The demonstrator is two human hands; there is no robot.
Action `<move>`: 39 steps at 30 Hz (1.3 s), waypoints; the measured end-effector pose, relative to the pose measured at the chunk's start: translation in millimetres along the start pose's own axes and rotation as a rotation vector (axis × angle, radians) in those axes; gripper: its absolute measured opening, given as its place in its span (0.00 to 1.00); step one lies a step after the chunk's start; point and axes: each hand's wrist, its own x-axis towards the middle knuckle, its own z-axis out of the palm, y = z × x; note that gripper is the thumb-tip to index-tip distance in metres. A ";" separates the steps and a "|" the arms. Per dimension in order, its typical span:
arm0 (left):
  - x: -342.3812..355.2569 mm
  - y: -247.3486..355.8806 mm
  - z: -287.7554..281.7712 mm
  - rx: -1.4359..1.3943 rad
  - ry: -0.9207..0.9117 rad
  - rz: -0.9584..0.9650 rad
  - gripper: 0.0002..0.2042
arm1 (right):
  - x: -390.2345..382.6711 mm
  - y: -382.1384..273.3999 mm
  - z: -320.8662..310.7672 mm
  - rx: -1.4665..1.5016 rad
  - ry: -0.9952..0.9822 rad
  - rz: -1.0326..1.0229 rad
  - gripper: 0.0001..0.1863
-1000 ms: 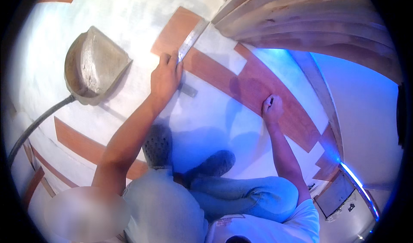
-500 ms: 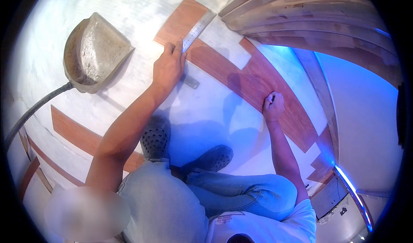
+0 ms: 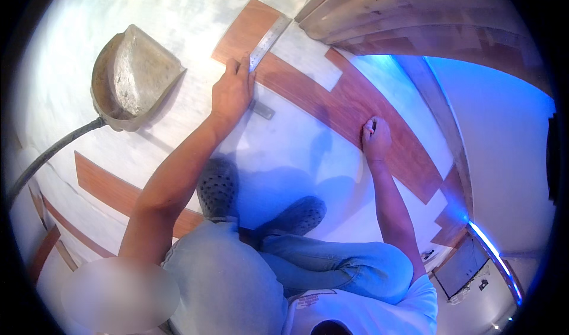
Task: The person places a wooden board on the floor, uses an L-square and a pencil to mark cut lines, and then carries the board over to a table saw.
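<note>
Nearest, blue jeans [image 3: 349,267] are folding in a crouch on the near side of the brown wood-grain plank [image 3: 314,100], and dark perforated clogs [image 3: 218,188] are resting on the white floor [image 3: 278,151] between them and the plank. The right hand [image 3: 377,138] is clenching a small dark object [image 3: 374,127], mostly hidden, above the plank's right-hand stretch. Well apart from it, the left hand [image 3: 232,92] is reaching to the plank's near edge, fingers covering one end of a steel ruler [image 3: 268,43]; whether it is gripping or only pressing, I cannot tell. The ruler is lying across the plank. A grey metal bar [image 3: 262,110] is showing beside the left hand, just nearer than the plank. Left of the plank, a scuffed, long-handled dustpan [image 3: 135,77] is sitting.
</note>
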 end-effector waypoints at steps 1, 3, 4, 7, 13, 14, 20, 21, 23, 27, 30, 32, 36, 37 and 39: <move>-0.1 -0.2 2.0 0.017 0.011 -0.001 0.21 | 3.3 -11.1 -5.0 0.094 0.022 -0.047 0.07; -2.4 -2.4 4.1 0.041 0.017 -0.005 0.21 | 11.3 -41.6 -11.8 0.289 0.067 -0.143 0.07; -1.6 -1.7 4.7 0.043 0.015 -0.003 0.21 | 13.8 -55.6 -12.6 0.397 0.048 -0.113 0.07; -0.5 1.4 1.8 0.039 -0.021 -0.007 0.22 | 23.7 -93.5 -18.2 0.684 -0.056 -0.104 0.09; -1.1 -1.1 2.5 0.005 0.007 0.009 0.21 | 27.2 -123.7 -13.9 0.959 -0.221 -0.004 0.17; -0.6 -0.4 1.3 0.002 0.001 0.012 0.21 | 26.4 -119.0 -9.4 0.910 -0.208 -0.048 0.18; -2.0 -3.3 -1.6 -0.011 0.020 0.044 0.21 | 6.9 -112.0 3.1 1.030 -0.347 0.216 0.22; -2.3 -3.6 -1.6 -0.014 0.019 0.044 0.21 | 5.4 -114.2 2.3 1.029 -0.359 0.233 0.23; -2.2 -4.1 -1.0 -0.012 0.020 0.049 0.21 | 7.3 -116.5 -2.7 0.998 -0.396 0.152 0.22; -0.2 -4.6 -0.5 0.011 0.019 0.052 0.21 | 21.2 -120.7 -15.5 0.856 -0.540 -0.031 0.17; -0.3 -3.4 -2.4 0.046 -0.003 0.039 0.21 | 47.2 -153.0 -67.6 0.669 -0.649 -0.137 0.12; 2.0 -3.3 -1.5 0.052 0.001 0.047 0.21 | 59.3 -166.9 -71.5 0.673 -0.673 -0.182 0.11; 1.7 -4.4 2.9 0.030 0.017 0.068 0.21 | 73.9 -187.0 -35.6 0.785 -0.469 -0.259 0.11; 0.0 -8.7 3.0 0.035 0.023 0.058 0.21 | 79.1 -200.1 -20.8 0.766 -0.376 -0.322 0.11; -0.3 -8.1 4.9 0.044 0.018 0.053 0.21 | 84.8 -227.0 14.6 0.907 -0.285 -0.144 0.10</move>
